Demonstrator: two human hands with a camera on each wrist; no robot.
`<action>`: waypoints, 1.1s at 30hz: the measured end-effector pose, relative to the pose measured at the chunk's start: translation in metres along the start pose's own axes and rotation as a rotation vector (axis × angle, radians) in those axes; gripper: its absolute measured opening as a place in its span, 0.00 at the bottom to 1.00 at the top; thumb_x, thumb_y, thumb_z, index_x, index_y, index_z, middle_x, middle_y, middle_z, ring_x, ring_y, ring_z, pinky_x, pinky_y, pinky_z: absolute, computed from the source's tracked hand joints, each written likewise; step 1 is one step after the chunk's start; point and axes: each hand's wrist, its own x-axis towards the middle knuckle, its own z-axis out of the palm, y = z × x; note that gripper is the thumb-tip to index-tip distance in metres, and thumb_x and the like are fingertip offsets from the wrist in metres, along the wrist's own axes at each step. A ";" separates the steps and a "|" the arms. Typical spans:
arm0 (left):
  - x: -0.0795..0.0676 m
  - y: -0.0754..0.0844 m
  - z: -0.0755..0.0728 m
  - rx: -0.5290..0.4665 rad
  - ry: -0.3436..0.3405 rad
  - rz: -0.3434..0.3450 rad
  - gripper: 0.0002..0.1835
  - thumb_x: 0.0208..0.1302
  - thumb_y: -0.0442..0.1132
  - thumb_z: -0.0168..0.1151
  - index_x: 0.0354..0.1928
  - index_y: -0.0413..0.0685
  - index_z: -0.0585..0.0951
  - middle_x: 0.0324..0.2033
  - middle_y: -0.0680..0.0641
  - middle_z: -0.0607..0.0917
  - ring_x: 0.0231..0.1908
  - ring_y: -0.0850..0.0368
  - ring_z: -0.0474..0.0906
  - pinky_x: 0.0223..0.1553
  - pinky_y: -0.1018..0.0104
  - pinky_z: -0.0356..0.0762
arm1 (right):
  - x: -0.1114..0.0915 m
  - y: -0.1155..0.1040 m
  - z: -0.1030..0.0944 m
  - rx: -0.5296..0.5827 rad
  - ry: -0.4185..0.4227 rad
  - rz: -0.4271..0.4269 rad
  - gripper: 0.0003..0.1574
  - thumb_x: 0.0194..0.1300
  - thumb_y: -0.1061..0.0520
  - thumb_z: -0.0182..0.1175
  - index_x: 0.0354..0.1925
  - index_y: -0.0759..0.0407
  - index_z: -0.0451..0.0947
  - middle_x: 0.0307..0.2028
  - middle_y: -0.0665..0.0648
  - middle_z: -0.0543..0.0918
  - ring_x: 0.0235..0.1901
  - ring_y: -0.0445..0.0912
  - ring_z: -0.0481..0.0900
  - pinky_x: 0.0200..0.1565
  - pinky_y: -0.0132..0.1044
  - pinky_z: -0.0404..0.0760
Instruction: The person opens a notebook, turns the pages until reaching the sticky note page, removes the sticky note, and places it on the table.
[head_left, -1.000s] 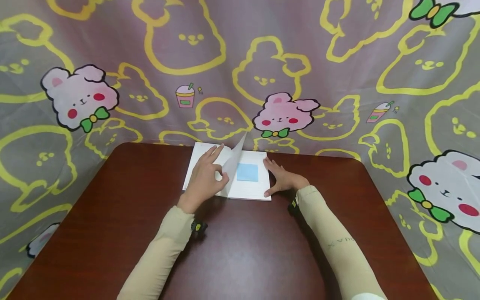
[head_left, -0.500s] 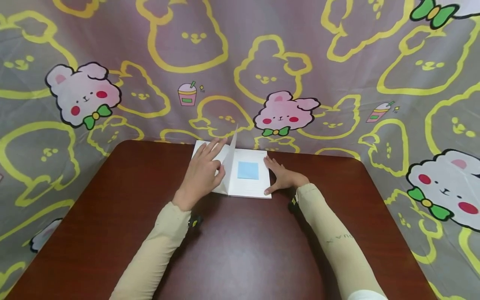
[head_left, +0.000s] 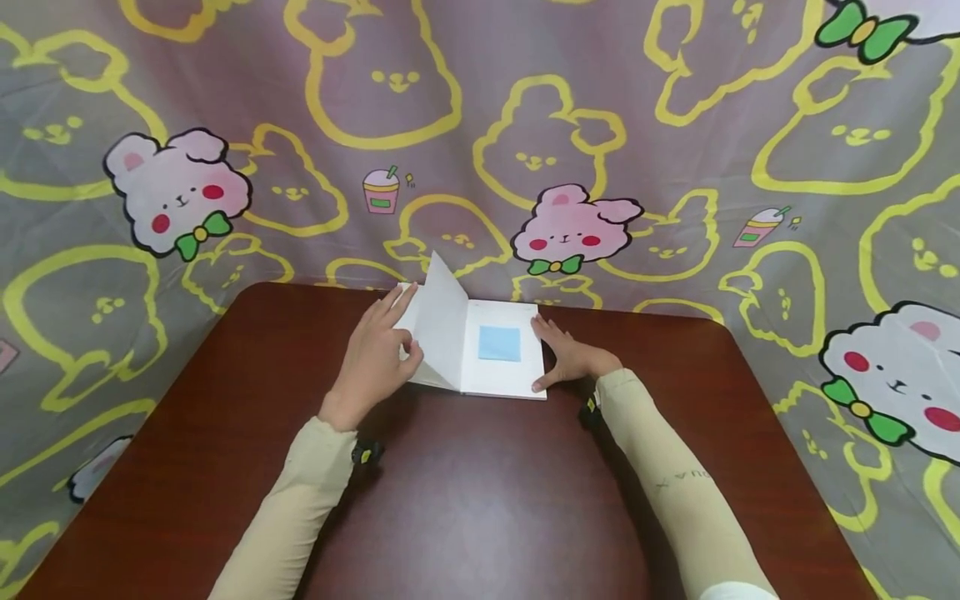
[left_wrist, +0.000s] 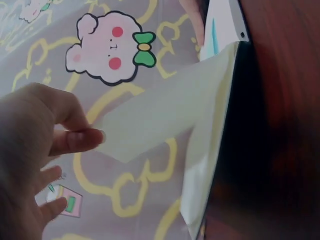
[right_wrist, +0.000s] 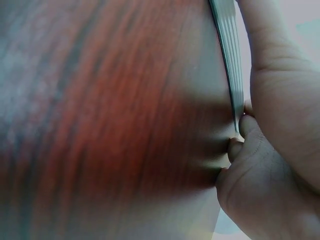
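An open book (head_left: 504,379) with white pages lies at the far side of the table, a light blue square of paper (head_left: 499,343) on its right page. One page (head_left: 441,329) stands raised and leans to the left. My left hand (head_left: 372,354) pinches the edge of that page (left_wrist: 155,112) between thumb and index finger, its other fingers spread. My right hand (head_left: 572,357) rests at the book's right edge, thumb and fingers spread apart. In the right wrist view, the right hand (right_wrist: 275,135) touches the side of the book's page stack (right_wrist: 230,55).
A dark reddish-brown table (head_left: 480,492) lies under the book and both forearms. Close behind its far edge hangs a grey-purple curtain (head_left: 442,108) with cartoon prints. Each wrist carries a small black device.
My left hand has moved to the left with the pinched page, which has swung from leaning right to leaning left. The right hand stays at the book's edge.
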 end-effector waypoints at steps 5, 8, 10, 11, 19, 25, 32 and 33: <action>-0.011 -0.014 0.003 0.002 -0.069 -0.086 0.15 0.53 0.33 0.65 0.10 0.42 0.81 0.72 0.37 0.71 0.74 0.39 0.62 0.72 0.41 0.62 | -0.001 0.004 0.001 -0.013 -0.006 0.007 0.87 0.49 0.37 0.79 0.81 0.59 0.28 0.81 0.61 0.28 0.80 0.59 0.25 0.76 0.65 0.31; -0.017 -0.019 0.005 -0.005 -0.125 -0.153 0.16 0.52 0.33 0.67 0.09 0.44 0.80 0.72 0.36 0.70 0.74 0.37 0.61 0.72 0.42 0.61 | -0.001 0.006 0.002 -0.014 0.001 0.006 0.87 0.49 0.37 0.79 0.81 0.59 0.28 0.81 0.61 0.28 0.80 0.59 0.25 0.76 0.65 0.31; -0.020 -0.022 0.007 -0.014 -0.161 -0.204 0.17 0.51 0.33 0.68 0.08 0.45 0.79 0.72 0.35 0.69 0.74 0.36 0.61 0.72 0.42 0.62 | -0.001 0.005 0.000 -0.003 0.007 0.006 0.87 0.49 0.37 0.79 0.81 0.59 0.28 0.81 0.61 0.28 0.80 0.60 0.24 0.75 0.65 0.31; -0.021 -0.024 0.008 -0.019 -0.180 -0.231 0.17 0.51 0.33 0.69 0.08 0.46 0.78 0.72 0.35 0.69 0.74 0.35 0.61 0.72 0.41 0.62 | -0.001 0.004 0.000 0.004 0.009 0.008 0.87 0.48 0.37 0.80 0.81 0.59 0.28 0.81 0.60 0.28 0.80 0.60 0.24 0.75 0.65 0.30; -0.026 -0.031 0.020 0.017 -0.351 -0.364 0.23 0.50 0.33 0.67 0.02 0.46 0.72 0.68 0.29 0.72 0.72 0.29 0.62 0.65 0.38 0.71 | 0.001 0.008 0.001 0.001 0.000 -0.003 0.89 0.48 0.35 0.79 0.81 0.59 0.27 0.81 0.61 0.28 0.80 0.60 0.25 0.75 0.65 0.30; -0.028 -0.032 0.028 0.067 -0.434 -0.424 0.23 0.51 0.35 0.68 0.04 0.45 0.69 0.65 0.29 0.75 0.69 0.28 0.66 0.58 0.37 0.77 | 0.002 0.006 0.000 -0.005 0.010 0.002 0.89 0.46 0.34 0.80 0.82 0.58 0.28 0.81 0.59 0.28 0.80 0.59 0.25 0.76 0.63 0.31; -0.025 -0.028 0.030 0.078 -0.506 -0.543 0.13 0.53 0.39 0.69 0.22 0.34 0.82 0.51 0.31 0.84 0.53 0.33 0.79 0.44 0.41 0.83 | 0.000 0.004 -0.001 0.000 -0.001 0.004 0.89 0.47 0.35 0.79 0.81 0.58 0.28 0.81 0.60 0.28 0.80 0.60 0.24 0.76 0.64 0.30; -0.024 -0.027 0.029 0.085 -0.513 -0.563 0.13 0.54 0.40 0.69 0.26 0.33 0.83 0.46 0.32 0.85 0.49 0.34 0.79 0.44 0.42 0.82 | 0.000 0.004 -0.002 0.004 -0.001 0.006 0.89 0.47 0.35 0.80 0.81 0.58 0.28 0.81 0.60 0.27 0.80 0.60 0.24 0.76 0.64 0.30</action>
